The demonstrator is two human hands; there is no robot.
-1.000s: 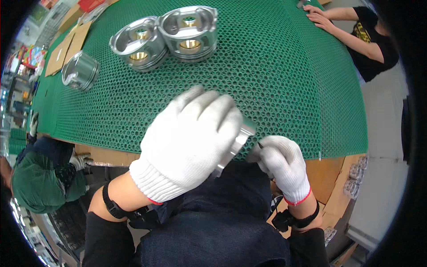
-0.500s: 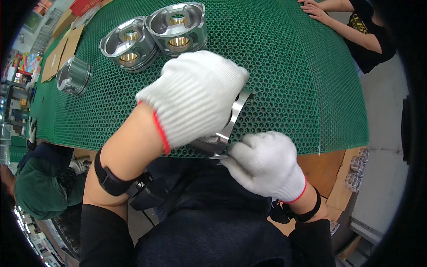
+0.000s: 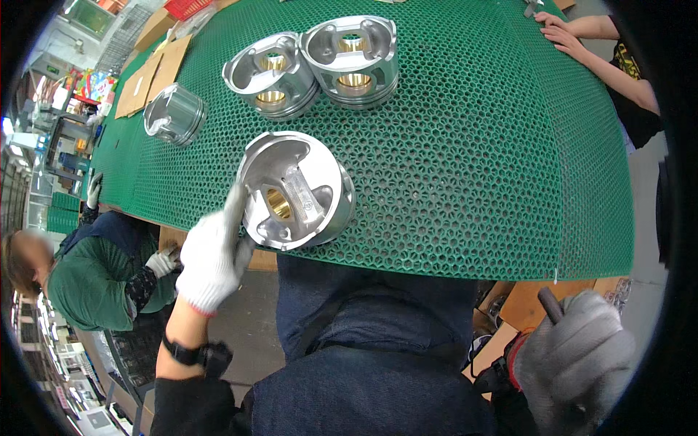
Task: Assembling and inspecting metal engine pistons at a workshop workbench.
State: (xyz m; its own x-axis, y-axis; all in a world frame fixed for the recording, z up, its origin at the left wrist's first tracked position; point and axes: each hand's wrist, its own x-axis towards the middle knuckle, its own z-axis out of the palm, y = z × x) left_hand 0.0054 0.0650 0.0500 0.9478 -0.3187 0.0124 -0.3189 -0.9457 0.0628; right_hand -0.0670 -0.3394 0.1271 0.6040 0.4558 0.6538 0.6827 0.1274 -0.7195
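An open-topped silver metal piston [image 3: 331,171] with a brass-coloured bushing sits at the mat's near edge, hollow side up. My left hand [image 3: 214,254], in a white knit glove with red cuff trim, is at its left side. The fingers are stretched along the piston's wall, slightly blurred, not wrapped round it. Off to the lower right, beyond the mat's edge, my right hand [image 3: 582,356] is closed round a short dark rod [image 3: 551,305]. Most of the rod is hidden in the glove, so its kind does not show.
Two pistons [image 3: 273,80] stand together farther back, and another piston [image 3: 177,115] lies at the left. Green honeycomb matting [image 3: 451,189] covers the table. Flat cardboard [image 3: 153,80] is at the back left. A co-worker in green [image 3: 94,280] is at left; another person's hands [image 3: 563,33] rest at the far right.
My right hand has left the piston and moved down right, now with a dark rod in it. My left hand has come off its top to the left side. The piston's hollow now shows.
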